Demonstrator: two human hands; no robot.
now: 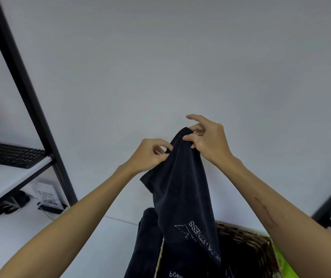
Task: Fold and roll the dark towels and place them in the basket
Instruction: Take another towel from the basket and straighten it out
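Both hands, left hand [150, 155] and right hand [206, 139], pinch my dark towel [182, 189] aloft before a white wall [160, 57], above the white table [20, 237] and wicker basket [260, 243].

You hold a dark printed towel [182, 189] above the woven wicker basket [246, 237] on the white bench [92, 245]; a black keyboard [10, 154] lies on the shelf to your left
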